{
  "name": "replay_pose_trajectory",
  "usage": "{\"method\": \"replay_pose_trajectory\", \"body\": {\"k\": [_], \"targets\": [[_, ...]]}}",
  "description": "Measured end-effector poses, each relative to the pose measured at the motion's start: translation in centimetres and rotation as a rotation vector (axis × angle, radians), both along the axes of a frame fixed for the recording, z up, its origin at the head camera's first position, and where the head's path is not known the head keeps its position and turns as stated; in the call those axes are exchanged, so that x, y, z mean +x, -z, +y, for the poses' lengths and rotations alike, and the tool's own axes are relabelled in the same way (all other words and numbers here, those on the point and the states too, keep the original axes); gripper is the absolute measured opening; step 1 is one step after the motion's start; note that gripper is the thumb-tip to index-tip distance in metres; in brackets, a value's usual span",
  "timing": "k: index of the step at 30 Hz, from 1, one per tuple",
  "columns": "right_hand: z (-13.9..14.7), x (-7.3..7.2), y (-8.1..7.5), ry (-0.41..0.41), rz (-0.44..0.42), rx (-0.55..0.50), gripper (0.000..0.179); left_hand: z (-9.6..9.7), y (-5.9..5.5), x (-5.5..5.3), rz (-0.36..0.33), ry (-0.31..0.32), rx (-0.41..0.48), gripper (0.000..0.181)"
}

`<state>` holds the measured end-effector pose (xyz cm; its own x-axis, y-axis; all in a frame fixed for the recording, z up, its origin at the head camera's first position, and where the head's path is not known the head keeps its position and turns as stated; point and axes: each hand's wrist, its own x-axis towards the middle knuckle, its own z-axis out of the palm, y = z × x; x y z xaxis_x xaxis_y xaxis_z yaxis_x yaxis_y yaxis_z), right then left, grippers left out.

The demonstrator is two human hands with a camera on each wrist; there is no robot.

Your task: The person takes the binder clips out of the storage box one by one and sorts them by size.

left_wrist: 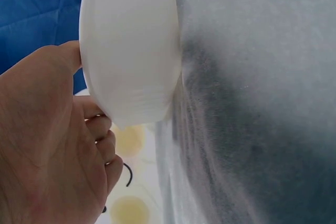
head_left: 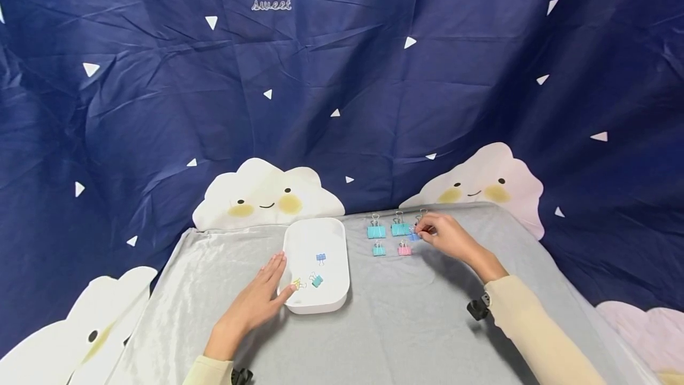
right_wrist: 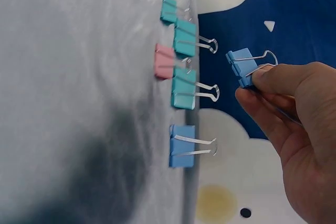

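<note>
My left hand [head_left: 255, 300] rests at the left rim of a white tray [head_left: 346, 278], its fingers fairly straight and the thumb reaching over the edge. Inside the tray lie a blue binder clip [head_left: 320, 257], a teal clip [head_left: 317, 280] and a yellow clip [head_left: 297, 284], partly hidden by the thumb. Between thumb and fingers my right hand [head_left: 446, 235] pinches a small blue binder clip [right_wrist: 244, 66], held above the cloth. Near it stand two large teal clips [head_left: 376, 232], a larger blue clip [right_wrist: 182, 146], a small teal clip [head_left: 379, 251] and a pink clip [head_left: 404, 250].
Grey cloth [head_left: 406, 325] covers the table. Behind it hangs a dark blue curtain [head_left: 369, 76] with white triangles and smiling clouds. The clips outside the tray form two rows to its right, the larger ones toward the back edge.
</note>
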<state>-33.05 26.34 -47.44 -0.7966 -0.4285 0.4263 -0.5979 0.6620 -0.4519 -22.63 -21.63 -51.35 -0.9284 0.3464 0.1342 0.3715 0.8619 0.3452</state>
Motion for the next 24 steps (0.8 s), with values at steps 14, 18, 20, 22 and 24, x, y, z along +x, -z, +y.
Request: {"method": "replay_pose_trajectory", "body": {"k": [14,18,20,22,24], "targets": [[2.9,-0.1,2.6,0.064,-0.067,-0.013,0.009,0.1,-0.3,0.1,-0.02,-0.004,0.011,0.079],[3.4,-0.3,3.5,0.089,-0.096,-0.014,0.01,0.1,-0.3,0.1,-0.021,-0.005,0.015,0.08],[3.5,-0.4,4.0,0.103,-0.113,-0.015,0.01,0.1,-0.3,0.1,-0.023,-0.006,0.015,0.08],[3.6,-0.5,4.5,0.112,-0.128,-0.015,0.01,0.0,-0.3,0.1,-0.022,-0.005,0.018,0.08],[3.7,-0.6,4.9,0.125,-0.143,-0.015,0.009,0.0,-0.3,0.1,-0.022,-0.004,0.017,0.08]]}}
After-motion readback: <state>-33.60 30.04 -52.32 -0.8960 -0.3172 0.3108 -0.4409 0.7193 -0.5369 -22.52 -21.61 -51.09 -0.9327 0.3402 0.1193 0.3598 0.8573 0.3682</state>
